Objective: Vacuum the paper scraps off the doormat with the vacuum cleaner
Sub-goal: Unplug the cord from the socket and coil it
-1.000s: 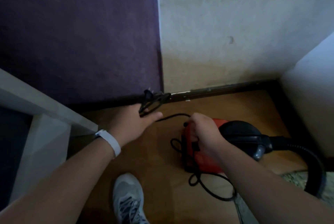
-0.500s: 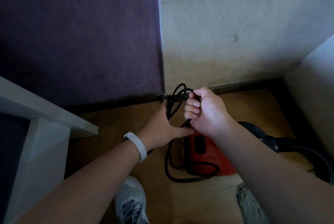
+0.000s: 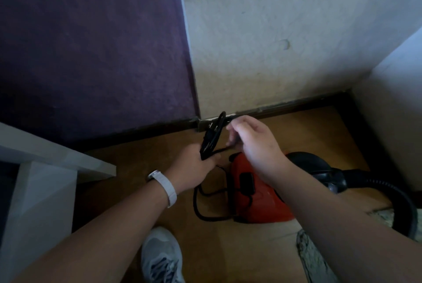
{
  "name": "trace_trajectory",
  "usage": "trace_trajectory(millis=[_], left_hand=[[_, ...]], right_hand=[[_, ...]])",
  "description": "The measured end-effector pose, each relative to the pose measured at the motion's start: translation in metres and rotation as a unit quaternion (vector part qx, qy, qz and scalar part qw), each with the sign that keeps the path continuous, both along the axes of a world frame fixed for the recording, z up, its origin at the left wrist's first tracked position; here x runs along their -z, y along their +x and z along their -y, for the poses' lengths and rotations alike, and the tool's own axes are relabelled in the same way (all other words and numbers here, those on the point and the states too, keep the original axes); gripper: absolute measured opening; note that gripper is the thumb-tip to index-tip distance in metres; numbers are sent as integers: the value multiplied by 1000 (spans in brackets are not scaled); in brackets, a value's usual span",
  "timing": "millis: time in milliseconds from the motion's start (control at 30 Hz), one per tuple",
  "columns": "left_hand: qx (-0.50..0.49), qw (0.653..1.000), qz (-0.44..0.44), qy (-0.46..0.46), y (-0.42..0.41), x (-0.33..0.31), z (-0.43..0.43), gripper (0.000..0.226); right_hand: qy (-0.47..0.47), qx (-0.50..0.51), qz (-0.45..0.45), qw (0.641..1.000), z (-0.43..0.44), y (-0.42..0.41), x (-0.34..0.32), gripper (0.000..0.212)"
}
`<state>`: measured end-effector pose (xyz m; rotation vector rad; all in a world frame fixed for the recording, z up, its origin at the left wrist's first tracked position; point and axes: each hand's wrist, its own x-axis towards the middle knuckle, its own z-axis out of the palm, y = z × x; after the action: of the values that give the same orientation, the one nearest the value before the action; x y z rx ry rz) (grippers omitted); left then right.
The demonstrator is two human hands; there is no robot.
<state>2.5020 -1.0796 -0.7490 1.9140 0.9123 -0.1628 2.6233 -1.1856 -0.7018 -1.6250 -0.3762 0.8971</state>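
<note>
I have the vacuum cleaner [image 3: 258,193] on the wooden floor [image 3: 141,161], in the corner where the pale wall [image 3: 274,31] meets a side wall. It lies low, its long axis running left to right, roughly along the dark baseboard [image 3: 285,105] behind it. The red end points left and the black domed end points right. From the domed end the black hose [image 3: 397,202] leaves to the right and curves down toward me.

The power cord [image 3: 211,136] is gathered in a folded bundle above the vacuum's left end, standing nearly upright, with its plug near the top. More of the cord loops on the floor just left of the red body. My left hand [image 3: 194,168] grips the bundle's lower end, fingers wrapped round it; a white wristband [image 3: 165,186] sits on that wrist. My right hand [image 3: 253,143], over the red body, pinches the cord near the bundle's top with curled fingers, and its forearm hides part of the vacuum.

Nearer me than the vacuum are a grey shoe [image 3: 159,257] and the edge of a mottled mat [image 3: 310,257]. Left of it stand a white ledge [image 3: 45,154] and a purple panel [image 3: 91,42].
</note>
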Motion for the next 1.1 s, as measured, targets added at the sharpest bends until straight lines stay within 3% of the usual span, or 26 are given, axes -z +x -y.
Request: trace_trajectory(millis=[100,200,267,333,400,467,533,600,700,800,933,1100], left_hand=[[-83,996,16,21,1,-8,-8,35],[-190,981,42,18,3,-16,-20,34],[-238,969,57,14,4,-16,-23,32],[-235,970,65,-2,5,-14,-21,29],[-218,972,82,-37,8,-13,-13,23],[-196,974,101,-50,12,-12,-8,26],[-185,968,135,-99,15,-11,-5,34],[-188,956,152,-164,14,-16,-1,57],[-103,963,165,-186,4,-16,-4,88],[-40,943,208,-256,-5,-21,-2,88],[18,916,214,-339,0,-25,7,78],[-1,900,188,-393,8,-27,16,71]], right_hand=[[-23,-116,71,991,23,-6,9,25],[-56,-280,175,942,48,-14,25,79],[-65,-320,225,918,56,-22,32,87],[-51,-245,256,934,52,-28,36,57],[-42,-137,176,974,37,-31,30,28],[-48,-70,94,992,20,-28,26,36],[-39,-20,74,996,6,-20,22,47],[-23,9,85,996,-4,-13,16,50],[-12,8,144,989,-9,-5,5,43],[10,24,178,984,-13,-1,3,44],[35,86,153,984,-23,-7,1,42],[36,90,143,985,-26,-10,3,36]])
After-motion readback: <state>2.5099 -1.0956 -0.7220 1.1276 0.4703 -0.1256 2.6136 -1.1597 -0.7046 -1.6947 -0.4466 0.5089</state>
